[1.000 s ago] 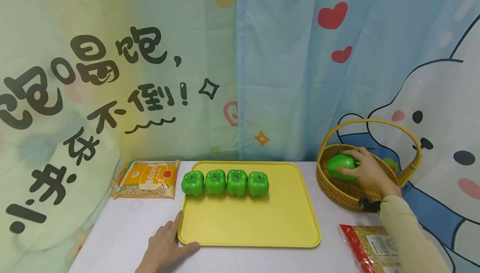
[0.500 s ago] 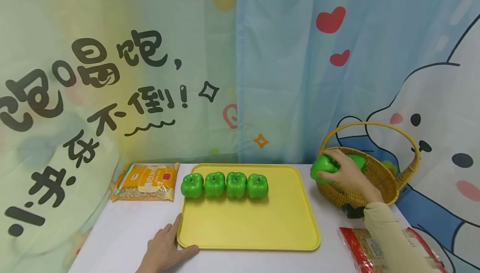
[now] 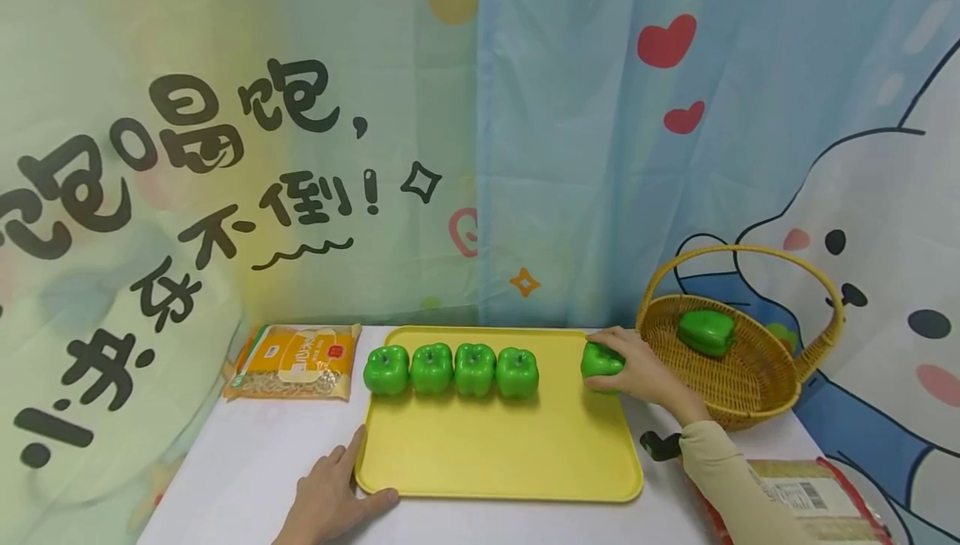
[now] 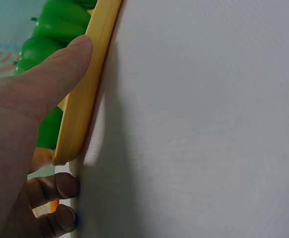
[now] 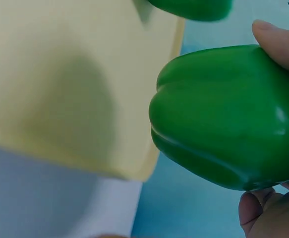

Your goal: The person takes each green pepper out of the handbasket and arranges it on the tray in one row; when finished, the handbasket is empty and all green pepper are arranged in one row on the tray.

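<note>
My right hand (image 3: 633, 366) grips a green bell pepper (image 3: 602, 367) over the far right corner of the yellow tray (image 3: 495, 453). In the right wrist view, thumb and fingers hold this pepper (image 5: 223, 114) from opposite sides, its lobed end toward the tray. Several green bell peppers (image 3: 475, 370) stand in a row along the tray's far left part, stems up. Another pepper (image 3: 707, 332) lies in the wicker basket (image 3: 727, 403). At the tray's near left corner rests my left hand (image 3: 327, 491), its thumb (image 4: 67, 62) against the front rim and its fingers along the left side.
An orange bag of noodle-like food (image 3: 295, 362) lies left of the tray. A red-edged packet (image 3: 806, 499) at the front right is partly covered by the right sleeve (image 3: 738, 478). The basket's tall handle (image 3: 738, 250) arches above it, and a printed curtain (image 3: 555, 153) hangs behind.
My right hand has lifted one pepper out of the basket and carried it left to the tray's far right corner. The left hand has stayed at the tray's corner.
</note>
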The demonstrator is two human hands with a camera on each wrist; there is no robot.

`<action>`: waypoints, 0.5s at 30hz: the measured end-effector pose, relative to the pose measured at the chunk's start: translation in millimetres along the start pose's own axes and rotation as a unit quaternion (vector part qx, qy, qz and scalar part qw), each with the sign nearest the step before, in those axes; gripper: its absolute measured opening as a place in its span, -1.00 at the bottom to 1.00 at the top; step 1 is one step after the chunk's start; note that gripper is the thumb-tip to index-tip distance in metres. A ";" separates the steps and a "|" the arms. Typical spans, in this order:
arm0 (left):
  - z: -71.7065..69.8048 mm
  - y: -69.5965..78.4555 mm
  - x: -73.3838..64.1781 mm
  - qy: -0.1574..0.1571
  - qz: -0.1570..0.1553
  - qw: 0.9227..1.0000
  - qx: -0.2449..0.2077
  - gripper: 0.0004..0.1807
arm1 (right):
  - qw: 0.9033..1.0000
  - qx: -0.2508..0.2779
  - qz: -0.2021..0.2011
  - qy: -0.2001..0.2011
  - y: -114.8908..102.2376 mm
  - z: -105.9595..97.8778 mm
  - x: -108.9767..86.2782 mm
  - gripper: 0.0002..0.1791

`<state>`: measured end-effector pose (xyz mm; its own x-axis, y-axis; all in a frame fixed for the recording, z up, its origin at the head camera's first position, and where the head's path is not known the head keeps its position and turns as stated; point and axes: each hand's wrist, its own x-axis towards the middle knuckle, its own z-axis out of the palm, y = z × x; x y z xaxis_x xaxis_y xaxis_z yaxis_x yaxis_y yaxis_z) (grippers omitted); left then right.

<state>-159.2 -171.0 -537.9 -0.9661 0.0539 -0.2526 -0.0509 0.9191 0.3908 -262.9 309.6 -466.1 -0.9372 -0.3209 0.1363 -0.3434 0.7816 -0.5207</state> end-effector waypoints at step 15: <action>-2.1 1.5 -1.0 0.004 0.003 1.000 0.004 0.31 | 0.999 0.013 0.015 -0.027 -11.7 43.2 13.3 -0.14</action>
<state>-158.9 -170.4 -535.2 -0.9682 0.0559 -0.2440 -0.0439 0.9218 0.3852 -268.8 273.1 -494.6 -0.9425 -0.3259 0.0742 -0.3119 0.7775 -0.5460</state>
